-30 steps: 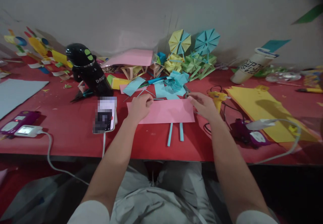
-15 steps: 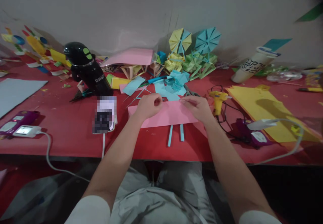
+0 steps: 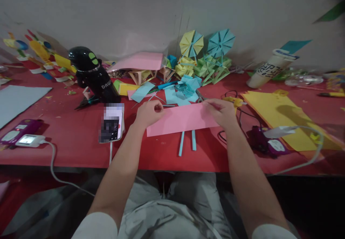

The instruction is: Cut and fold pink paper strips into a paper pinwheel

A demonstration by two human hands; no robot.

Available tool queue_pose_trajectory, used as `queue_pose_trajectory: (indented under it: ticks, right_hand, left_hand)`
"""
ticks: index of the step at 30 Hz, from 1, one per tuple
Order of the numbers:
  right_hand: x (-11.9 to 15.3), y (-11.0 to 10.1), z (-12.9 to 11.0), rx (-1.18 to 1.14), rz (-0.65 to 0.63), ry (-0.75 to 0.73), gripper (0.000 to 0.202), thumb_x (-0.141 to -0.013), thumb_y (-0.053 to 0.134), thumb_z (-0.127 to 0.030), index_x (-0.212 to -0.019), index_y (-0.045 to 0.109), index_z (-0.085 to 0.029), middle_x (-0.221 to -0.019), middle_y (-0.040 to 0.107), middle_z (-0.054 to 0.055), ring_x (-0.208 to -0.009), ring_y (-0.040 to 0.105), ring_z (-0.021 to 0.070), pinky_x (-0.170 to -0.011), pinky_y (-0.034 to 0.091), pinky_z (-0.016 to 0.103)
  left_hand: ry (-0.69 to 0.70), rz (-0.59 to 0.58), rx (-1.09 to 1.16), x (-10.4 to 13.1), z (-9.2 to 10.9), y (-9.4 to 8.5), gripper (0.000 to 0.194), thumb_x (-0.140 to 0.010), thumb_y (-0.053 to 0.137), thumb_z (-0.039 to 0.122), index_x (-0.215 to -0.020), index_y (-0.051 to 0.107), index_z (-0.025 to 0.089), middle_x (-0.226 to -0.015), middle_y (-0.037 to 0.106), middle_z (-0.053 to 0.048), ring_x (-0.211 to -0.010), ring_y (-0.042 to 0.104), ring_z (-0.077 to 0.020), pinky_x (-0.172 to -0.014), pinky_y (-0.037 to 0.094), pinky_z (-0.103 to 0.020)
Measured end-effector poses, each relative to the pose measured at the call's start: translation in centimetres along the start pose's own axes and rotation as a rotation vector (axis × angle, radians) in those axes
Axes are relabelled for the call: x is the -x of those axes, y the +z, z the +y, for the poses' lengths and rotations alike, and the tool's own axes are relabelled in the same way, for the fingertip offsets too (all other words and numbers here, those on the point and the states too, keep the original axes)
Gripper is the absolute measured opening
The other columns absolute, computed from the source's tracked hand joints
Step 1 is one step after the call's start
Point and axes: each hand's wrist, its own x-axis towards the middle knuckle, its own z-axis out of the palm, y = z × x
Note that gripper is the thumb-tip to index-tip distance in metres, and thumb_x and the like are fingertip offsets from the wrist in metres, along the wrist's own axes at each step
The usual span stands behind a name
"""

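A long pink sheet of paper (image 3: 183, 118) stretches between my two hands above the red tabletop. My left hand (image 3: 149, 114) pinches it near its left end, thumb and forefinger curled together. At the upper right edge my right hand (image 3: 222, 111) grips it with closed fingers. Two thin light-blue paper sticks (image 3: 182, 143) stick out from under the sheet toward me, their far ends hidden. Just beyond the paper lie light-blue paper scraps (image 3: 185, 90). A yellow glue gun (image 3: 237, 102) is partly hidden behind my right hand.
A black bottle (image 3: 93, 75) and a phone (image 3: 111, 124) stand left of my hands. Folded paper umbrellas (image 3: 221, 43) are by the wall. To the right are yellow sheets (image 3: 277, 116), a purple power strip (image 3: 266, 142) with cables, and a tilted cup (image 3: 272, 68).
Both hands have moved apart, the left one leftward and the right one rightward, sliding along the pink paper. The paper has shifted right and now partly covers the view of the glue gun's surroundings.
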Motion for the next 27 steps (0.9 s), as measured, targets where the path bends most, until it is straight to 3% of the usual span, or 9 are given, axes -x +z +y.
queue_pose_trajectory:
  ticks: [7, 12, 23, 27]
  right_hand:
    - [-0.3, -1.5, 1.2, 0.085, 0.104, -0.024, 0.018, -0.083, 0.063, -0.037, -0.082, 0.074, -0.023, -0.086, 0.077, 0.005, -0.083, 0.072, 0.0255, -0.081, 0.058, 0.040]
    - [-0.2, -1.5, 1.1, 0.101, 0.112, -0.053, 0.016, -0.084, 0.063, -0.034, -0.081, 0.073, -0.023, -0.084, 0.076, 0.006, -0.082, 0.073, 0.0254, -0.079, 0.058, 0.039]
    - [-0.2, -1.7, 1.3, 0.087, 0.167, -0.028, 0.016, -0.084, 0.065, -0.037, -0.083, 0.075, -0.024, -0.085, 0.076, 0.007, -0.083, 0.072, 0.0272, -0.083, 0.057, 0.043]
    - [-0.1, -2.2, 1.8, 0.015, 0.209, -0.010, 0.020, -0.084, 0.067, -0.044, -0.086, 0.075, -0.025, -0.087, 0.076, 0.006, -0.085, 0.072, 0.0275, -0.084, 0.056, 0.044]
  left_hand:
    - [-0.112, 0.051, -0.040, 0.2, -0.3, -1.0, 0.007, -0.072, 0.063, 0.030, -0.074, 0.066, 0.024, -0.084, 0.073, 0.000, -0.086, 0.065, -0.0201, -0.076, 0.044, -0.033]
    - [-0.151, 0.079, -0.033, 0.1, -0.2, -1.1, 0.007, -0.071, 0.064, 0.030, -0.074, 0.065, 0.024, -0.082, 0.072, 0.000, -0.084, 0.065, -0.0206, -0.073, 0.042, -0.033]
    - [-0.170, 0.167, -0.036, -0.1, -1.3, -0.8, 0.006, -0.072, 0.067, 0.029, -0.071, 0.065, 0.023, -0.080, 0.071, -0.003, -0.082, 0.063, -0.0231, -0.075, 0.043, -0.036]
    - [-0.149, 0.268, 0.013, -0.4, -2.2, -0.7, 0.004, -0.071, 0.065, 0.026, -0.069, 0.063, 0.022, -0.075, 0.068, -0.003, -0.076, 0.062, -0.0207, -0.072, 0.044, -0.034]
